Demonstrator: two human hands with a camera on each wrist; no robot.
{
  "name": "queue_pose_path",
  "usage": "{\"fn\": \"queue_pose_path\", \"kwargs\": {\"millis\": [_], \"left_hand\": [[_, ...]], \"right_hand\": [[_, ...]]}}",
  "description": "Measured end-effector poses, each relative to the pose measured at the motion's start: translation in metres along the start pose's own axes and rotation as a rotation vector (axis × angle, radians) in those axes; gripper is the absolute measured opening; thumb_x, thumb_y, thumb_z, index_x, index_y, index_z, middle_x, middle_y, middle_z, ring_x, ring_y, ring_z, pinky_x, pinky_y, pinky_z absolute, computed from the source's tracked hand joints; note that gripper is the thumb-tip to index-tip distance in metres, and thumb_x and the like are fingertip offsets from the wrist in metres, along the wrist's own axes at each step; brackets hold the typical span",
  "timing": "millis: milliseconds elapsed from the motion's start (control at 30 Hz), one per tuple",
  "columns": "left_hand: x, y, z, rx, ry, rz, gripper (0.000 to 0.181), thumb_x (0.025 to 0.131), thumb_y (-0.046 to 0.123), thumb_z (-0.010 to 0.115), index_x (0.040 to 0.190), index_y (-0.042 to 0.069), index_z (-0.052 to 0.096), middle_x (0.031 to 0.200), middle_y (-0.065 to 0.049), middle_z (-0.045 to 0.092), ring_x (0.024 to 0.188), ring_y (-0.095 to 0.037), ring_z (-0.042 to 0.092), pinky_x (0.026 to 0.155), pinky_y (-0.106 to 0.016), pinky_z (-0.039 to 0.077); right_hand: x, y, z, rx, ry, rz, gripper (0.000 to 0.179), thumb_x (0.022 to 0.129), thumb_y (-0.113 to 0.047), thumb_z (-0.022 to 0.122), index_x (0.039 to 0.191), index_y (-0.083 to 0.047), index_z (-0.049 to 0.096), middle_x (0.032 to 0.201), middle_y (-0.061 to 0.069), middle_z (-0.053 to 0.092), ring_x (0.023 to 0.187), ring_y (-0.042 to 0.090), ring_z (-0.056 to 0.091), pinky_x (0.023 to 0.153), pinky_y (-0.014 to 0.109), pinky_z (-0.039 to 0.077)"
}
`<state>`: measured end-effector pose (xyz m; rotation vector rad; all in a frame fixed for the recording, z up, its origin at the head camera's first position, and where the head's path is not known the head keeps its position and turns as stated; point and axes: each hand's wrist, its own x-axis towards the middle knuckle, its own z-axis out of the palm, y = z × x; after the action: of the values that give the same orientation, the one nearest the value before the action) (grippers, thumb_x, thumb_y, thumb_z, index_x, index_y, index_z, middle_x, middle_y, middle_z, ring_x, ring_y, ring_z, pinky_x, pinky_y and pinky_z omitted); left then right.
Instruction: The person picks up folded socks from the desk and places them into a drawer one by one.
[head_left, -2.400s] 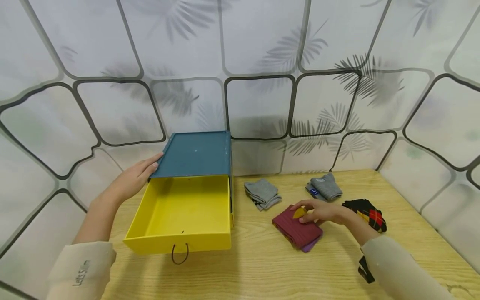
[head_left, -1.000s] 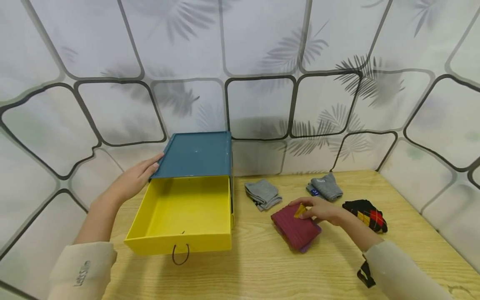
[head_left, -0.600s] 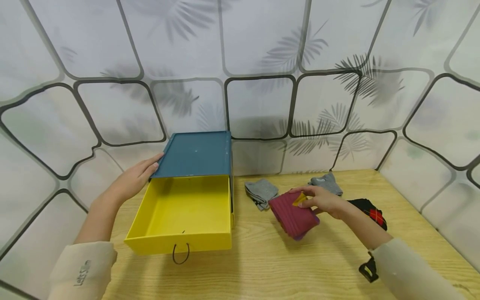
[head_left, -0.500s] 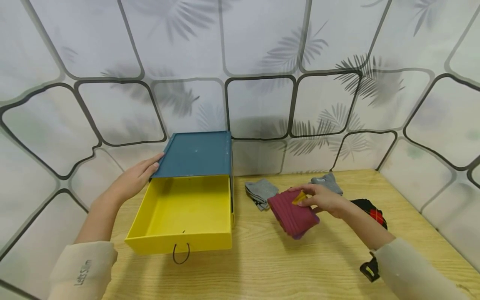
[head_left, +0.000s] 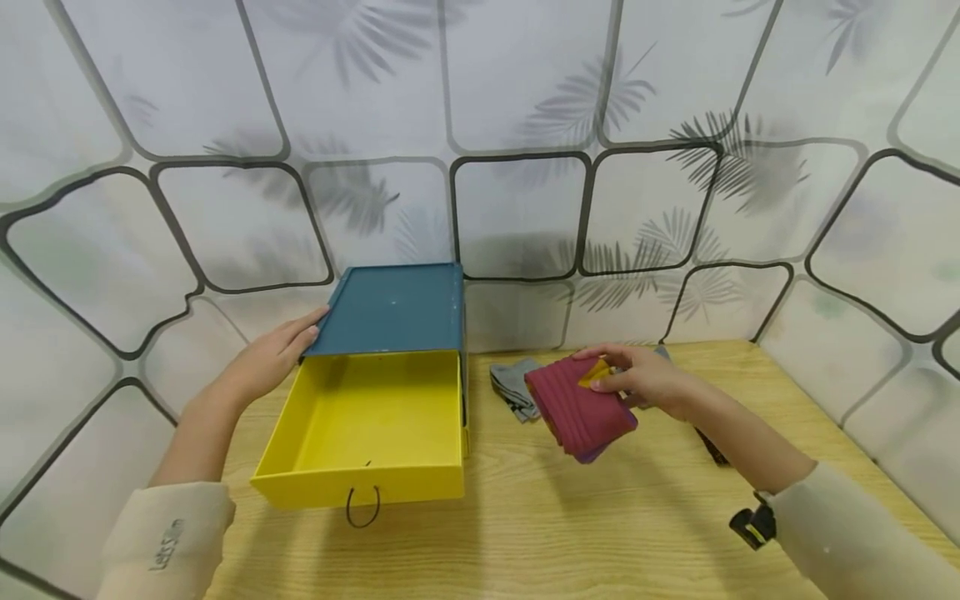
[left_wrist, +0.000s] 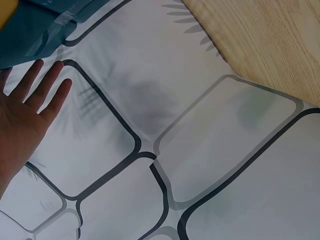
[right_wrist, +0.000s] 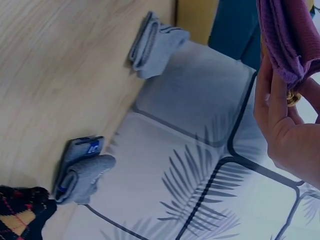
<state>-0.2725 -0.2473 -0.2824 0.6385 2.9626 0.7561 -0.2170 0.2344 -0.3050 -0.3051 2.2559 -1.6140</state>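
My right hand [head_left: 660, 383] pinches a folded pair of maroon socks [head_left: 573, 408] with a yellow patch and a purple underside, held above the table. In the right wrist view, thumb and fingers close round the socks' purple edge [right_wrist: 282, 42]. My left hand [head_left: 262, 362] lies with straight fingers against the left edge of a blue drawer box [head_left: 393, 307]. Its yellow drawer [head_left: 360, 487] is pulled out, with a dark loop handle [head_left: 362, 508] in front. Nothing lies inside the drawer. In the left wrist view, the left fingers [left_wrist: 50, 80] are spread at the box's side.
Folded grey socks [head_left: 512, 387] lie right of the box. Another grey pair with a blue label [right_wrist: 82, 172] and black argyle socks [right_wrist: 22, 212] lie farther right, partly hidden by my right arm in the head view. A patterned wall covering [head_left: 517, 217] stands behind the wooden table [head_left: 525, 542].
My right hand has gripped the maroon socks and lifted them off the table, moving slightly left and up. The left hand has stayed on the box.
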Motion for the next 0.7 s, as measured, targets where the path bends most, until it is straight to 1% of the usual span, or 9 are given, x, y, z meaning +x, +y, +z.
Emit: {"fn": "queue_pose_path", "kwargs": {"millis": [167, 300, 400, 500, 633, 700], "left_hand": [[-0.001, -0.002, -0.001, 0.005, -0.003, -0.005, 0.059, 0.1, 0.046, 0.02, 0.149, 0.015, 0.013, 0.147, -0.025, 0.016, 0.131, -0.046, 0.014, 0.1, -0.063, 0.012], [-0.001, -0.002, 0.0, -0.001, -0.007, -0.001, 0.059, 0.1, 0.046, 0.02, 0.149, 0.015, 0.013, 0.146, -0.026, 0.016, 0.13, -0.047, 0.014, 0.1, -0.064, 0.012], [-0.001, -0.003, 0.0, 0.001, -0.008, 0.0, 0.059, 0.1, 0.046, 0.02, 0.149, 0.015, 0.013, 0.146, -0.026, 0.016, 0.13, -0.047, 0.014, 0.1, -0.064, 0.012], [0.0, -0.003, 0.0, 0.006, -0.005, 0.0, 0.058, 0.1, 0.045, 0.02, 0.149, 0.014, 0.013, 0.146, -0.026, 0.016, 0.13, -0.047, 0.015, 0.1, -0.064, 0.013], [0.0, -0.003, 0.0, 0.007, -0.003, 0.0, 0.059, 0.1, 0.046, 0.02, 0.149, 0.015, 0.013, 0.146, -0.027, 0.016, 0.13, -0.048, 0.015, 0.099, -0.065, 0.013], [0.001, -0.003, 0.0, 0.006, -0.003, 0.0, 0.059, 0.1, 0.046, 0.02, 0.149, 0.015, 0.013, 0.146, -0.027, 0.016, 0.13, -0.048, 0.015, 0.099, -0.065, 0.013]], "right_hand": [[-0.001, -0.014, 0.003, 0.02, -0.015, -0.025, 0.051, 0.09, -0.012, 0.06, 0.136, -0.002, 0.04, 0.129, 0.024, 0.039, 0.092, 0.028, 0.058, 0.073, 0.041, 0.052], [0.001, -0.022, 0.006, 0.039, -0.017, -0.022, 0.052, 0.09, -0.013, 0.061, 0.136, -0.003, 0.04, 0.125, 0.021, 0.042, 0.094, 0.028, 0.057, 0.076, 0.041, 0.051], [0.002, -0.028, 0.009, 0.049, -0.021, -0.019, 0.052, 0.089, -0.013, 0.061, 0.136, -0.005, 0.041, 0.126, 0.02, 0.043, 0.096, 0.027, 0.058, 0.077, 0.042, 0.051], [0.003, -0.035, 0.011, 0.06, -0.029, -0.03, 0.052, 0.09, -0.012, 0.061, 0.137, -0.005, 0.04, 0.131, 0.021, 0.04, 0.098, 0.028, 0.057, 0.078, 0.043, 0.051], [0.003, -0.046, 0.015, 0.064, -0.038, -0.046, 0.052, 0.09, -0.013, 0.061, 0.137, -0.006, 0.04, 0.135, 0.02, 0.037, 0.103, 0.029, 0.055, 0.08, 0.045, 0.05], [0.003, -0.051, 0.018, 0.064, -0.042, -0.048, 0.052, 0.089, -0.015, 0.061, 0.137, -0.007, 0.041, 0.135, 0.019, 0.038, 0.106, 0.029, 0.053, 0.081, 0.045, 0.049]]}}
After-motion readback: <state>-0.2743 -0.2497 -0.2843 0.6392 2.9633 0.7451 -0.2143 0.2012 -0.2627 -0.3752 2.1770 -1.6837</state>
